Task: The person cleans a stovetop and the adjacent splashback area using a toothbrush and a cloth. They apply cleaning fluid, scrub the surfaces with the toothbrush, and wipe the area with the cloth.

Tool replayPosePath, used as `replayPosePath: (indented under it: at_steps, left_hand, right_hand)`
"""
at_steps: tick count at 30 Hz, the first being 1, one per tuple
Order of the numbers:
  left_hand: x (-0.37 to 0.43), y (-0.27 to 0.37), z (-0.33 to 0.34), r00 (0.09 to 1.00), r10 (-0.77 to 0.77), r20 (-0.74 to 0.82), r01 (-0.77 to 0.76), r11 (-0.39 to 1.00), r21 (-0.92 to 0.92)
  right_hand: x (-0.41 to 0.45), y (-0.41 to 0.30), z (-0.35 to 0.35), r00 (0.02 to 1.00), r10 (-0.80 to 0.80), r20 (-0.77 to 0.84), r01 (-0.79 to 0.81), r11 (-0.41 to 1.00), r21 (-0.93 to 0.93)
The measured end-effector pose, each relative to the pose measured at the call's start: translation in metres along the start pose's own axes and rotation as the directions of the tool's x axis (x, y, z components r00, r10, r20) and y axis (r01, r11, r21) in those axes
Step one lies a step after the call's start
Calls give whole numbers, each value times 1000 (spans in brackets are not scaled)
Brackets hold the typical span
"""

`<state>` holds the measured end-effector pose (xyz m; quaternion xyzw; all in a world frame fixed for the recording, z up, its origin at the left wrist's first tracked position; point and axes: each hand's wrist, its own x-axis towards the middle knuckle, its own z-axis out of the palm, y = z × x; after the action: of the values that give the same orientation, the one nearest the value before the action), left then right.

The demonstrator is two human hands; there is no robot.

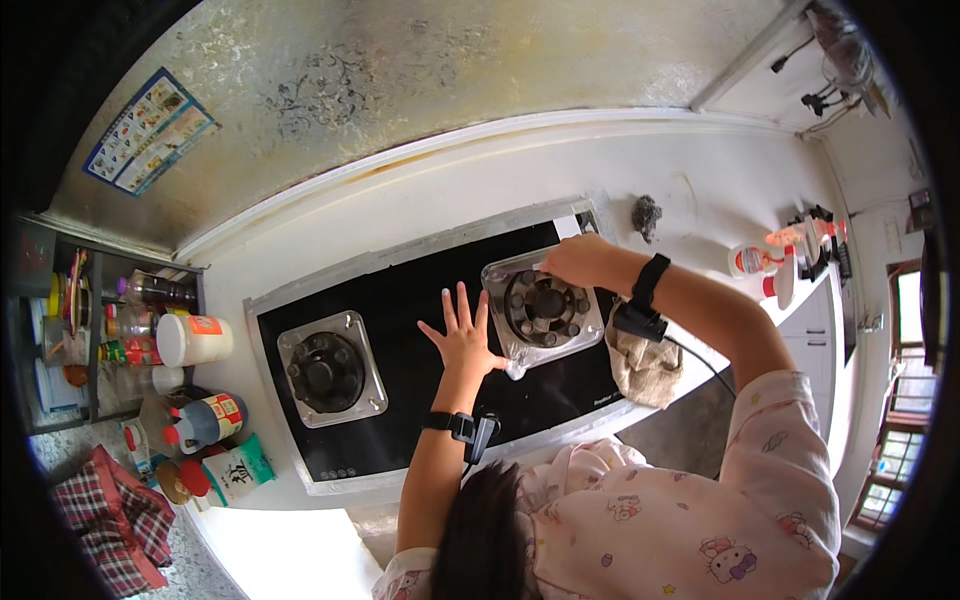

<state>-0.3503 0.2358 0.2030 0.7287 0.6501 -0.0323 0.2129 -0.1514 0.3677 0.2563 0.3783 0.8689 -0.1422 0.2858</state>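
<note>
A black glass gas hob (409,375) lies before me with two burners. My left hand (461,337) is flat over the dark glass between them, fingers spread and holding nothing, its thumb near the front left corner of the right burner's square metal tray (500,330). Something small and whitish (515,370) is at that corner. At the tray's back edge my right hand (577,259) has its fingers curled down, with a bit of white by the fingertips; whether it grips anything is unclear. The left burner (326,373) sits in its own metal tray, apart from both hands.
A beige cloth (649,356) lies at the hob's right edge. Dark steel wool (646,217) rests behind it, and bottles (754,260) stand farther right. On the left are a white tub (196,340), a sauce bottle (214,420), a green-white packet (240,471) and a rack of jars.
</note>
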Motion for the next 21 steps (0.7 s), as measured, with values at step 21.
replayPosePath:
  at_steps: [21]
  left_hand:
    - [3,9,19,1000,-1,-12,0,995,-95]
  right_hand:
    - [15,30,11,975,-76,-208,56,993,-100]
